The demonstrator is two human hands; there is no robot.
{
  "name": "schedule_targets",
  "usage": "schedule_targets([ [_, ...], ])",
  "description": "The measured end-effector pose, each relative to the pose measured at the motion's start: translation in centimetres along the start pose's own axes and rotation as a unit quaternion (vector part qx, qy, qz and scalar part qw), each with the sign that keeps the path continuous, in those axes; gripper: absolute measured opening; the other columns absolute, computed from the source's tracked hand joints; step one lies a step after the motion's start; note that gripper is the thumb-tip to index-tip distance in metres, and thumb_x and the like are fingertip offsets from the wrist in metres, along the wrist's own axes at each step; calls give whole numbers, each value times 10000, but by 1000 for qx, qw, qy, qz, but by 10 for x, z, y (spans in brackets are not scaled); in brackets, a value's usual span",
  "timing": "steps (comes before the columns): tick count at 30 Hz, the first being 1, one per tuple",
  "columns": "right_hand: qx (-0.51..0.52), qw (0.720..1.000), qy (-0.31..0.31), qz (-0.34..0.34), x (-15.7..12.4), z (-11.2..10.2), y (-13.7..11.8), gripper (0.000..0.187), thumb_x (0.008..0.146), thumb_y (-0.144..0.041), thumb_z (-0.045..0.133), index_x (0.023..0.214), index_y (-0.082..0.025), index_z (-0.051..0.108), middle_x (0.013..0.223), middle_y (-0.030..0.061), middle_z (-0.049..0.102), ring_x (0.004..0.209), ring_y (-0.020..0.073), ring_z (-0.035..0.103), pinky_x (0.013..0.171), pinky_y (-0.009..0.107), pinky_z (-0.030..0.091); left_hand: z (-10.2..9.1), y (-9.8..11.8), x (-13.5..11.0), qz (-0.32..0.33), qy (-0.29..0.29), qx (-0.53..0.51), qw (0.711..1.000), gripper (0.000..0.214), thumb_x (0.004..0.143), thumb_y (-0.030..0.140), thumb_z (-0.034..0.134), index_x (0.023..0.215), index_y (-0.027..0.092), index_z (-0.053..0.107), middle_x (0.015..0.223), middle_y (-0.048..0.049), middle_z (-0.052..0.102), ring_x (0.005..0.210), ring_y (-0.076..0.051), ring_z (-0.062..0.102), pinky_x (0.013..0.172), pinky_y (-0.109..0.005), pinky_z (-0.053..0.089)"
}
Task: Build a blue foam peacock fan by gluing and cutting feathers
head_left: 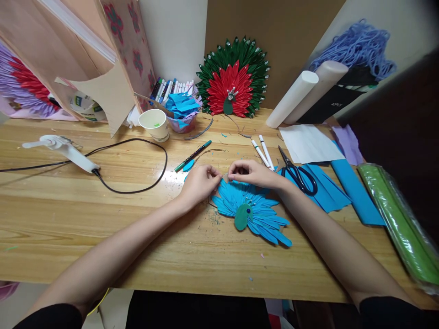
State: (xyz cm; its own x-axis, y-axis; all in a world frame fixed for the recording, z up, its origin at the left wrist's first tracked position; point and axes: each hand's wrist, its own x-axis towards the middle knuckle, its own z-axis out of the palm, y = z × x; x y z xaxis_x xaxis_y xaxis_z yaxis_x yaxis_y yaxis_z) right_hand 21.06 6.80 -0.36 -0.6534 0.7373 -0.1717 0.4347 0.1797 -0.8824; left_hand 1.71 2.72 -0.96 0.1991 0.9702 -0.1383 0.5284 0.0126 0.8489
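A paper peacock [267, 223] with blue crepe-paper feathers lies on the wooden table in front of me. Its green body [241, 217] carries a dark blue bead eye and a small beaded crest. My left hand [200, 183] pinches at the peacock's upper left edge, thumb and forefinger together. Close beside it, my right hand [253, 174] is also closed in a pinch over the top edge. A bit of brown cardboard shows between the two sets of fingertips. Whatever sits within the right fingertips is too small to make out. A loose blue paper feather [188, 165] lies behind my left hand.
Black-handled scissors [299, 176] and two white markers [263, 153] lie beyond my right arm, near blue paper [324, 187]. A green marker [193, 156], paper cup [154, 125] and corded glue gun [68, 153] are leftward. A red-green peacock [233, 77] stands behind.
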Motion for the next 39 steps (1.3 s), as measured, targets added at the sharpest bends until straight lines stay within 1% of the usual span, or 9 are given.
schedule_targets([
  [3, 45, 999, 14, 0, 1, 0, 1, 255, 792, -420, 581, 768, -167, 607, 731, 25, 599, 662, 126, 508, 619, 273, 383, 1, 0, -1, 1, 4, 17, 1000, 173, 771, 310, 561, 760, 154, 636, 563, -26, 635, 524, -143, 600, 535, -251, 410],
  [8, 136, 986, 96, 5, 6, -1, 6, 418, 826, -542, 463, 695, -173, 609, 665, 31, 594, 627, 129, 507, 639, 283, 390, 2, 0, 0, 12, 4, 30, 999, 174, 773, 302, 561, 769, 151, 647, 609, -34, 648, 554, -142, 587, 543, -254, 400],
  [10, 168, 980, 106, 6, 7, -1, 9, 466, 819, -585, 439, 682, -175, 613, 656, 33, 597, 626, 131, 512, 643, 284, 391, 2, 0, 0, 13, 15, 29, 999, 166, 772, 294, 561, 765, 152, 647, 602, -29, 644, 549, -138, 578, 539, -251, 392],
  [14, 205, 972, 111, 11, 8, -1, 11, 486, 804, -618, 441, 675, -187, 625, 637, 26, 598, 620, 132, 519, 641, 279, 395, 2, 0, -1, 14, 32, 38, 999, 166, 768, 293, 562, 730, 156, 647, 599, -28, 639, 554, -137, 570, 533, -249, 381],
  [26, 210, 971, 111, 5, 9, 0, 12, 463, 819, -587, 456, 673, -187, 639, 636, 27, 609, 619, 132, 523, 644, 280, 395, 4, -2, 1, 11, 11, 28, 999, 175, 765, 309, 565, 765, 158, 654, 633, -41, 639, 562, -139, 563, 534, -255, 395],
  [30, 202, 973, 114, 5, 8, 0, 11, 473, 817, -593, 451, 673, -182, 635, 632, 25, 606, 618, 130, 522, 646, 279, 395, 4, -3, 0, 15, 24, 28, 999, 176, 751, 311, 581, 811, 160, 649, 643, -36, 637, 580, -139, 565, 532, -247, 385],
  [32, 200, 973, 114, 5, 8, 0, 10, 474, 816, -594, 450, 671, -182, 632, 630, 24, 603, 613, 129, 520, 646, 280, 396, 3, -3, -1, 29, 26, 27, 999, 186, 750, 311, 580, 831, 159, 650, 639, -31, 632, 578, -134, 557, 529, -243, 376],
  [35, 193, 975, 111, 7, 8, 0, 10, 474, 816, -597, 446, 673, -184, 630, 637, 25, 602, 614, 130, 520, 648, 284, 400, 3, -2, -2, 53, 2, 35, 998, 198, 758, 332, 566, 789, 162, 663, 619, -27, 619, 559, -126, 535, 510, -240, 351],
  [39, 187, 976, 113, 13, 7, 1, 9, 485, 810, -613, 437, 670, -187, 621, 642, 30, 598, 620, 135, 522, 654, 292, 406, 2, -1, -2, 58, -26, 60, 996, 235, 763, 369, 556, 753, 170, 679, 619, -31, 625, 554, -127, 515, 490, -240, 318],
])
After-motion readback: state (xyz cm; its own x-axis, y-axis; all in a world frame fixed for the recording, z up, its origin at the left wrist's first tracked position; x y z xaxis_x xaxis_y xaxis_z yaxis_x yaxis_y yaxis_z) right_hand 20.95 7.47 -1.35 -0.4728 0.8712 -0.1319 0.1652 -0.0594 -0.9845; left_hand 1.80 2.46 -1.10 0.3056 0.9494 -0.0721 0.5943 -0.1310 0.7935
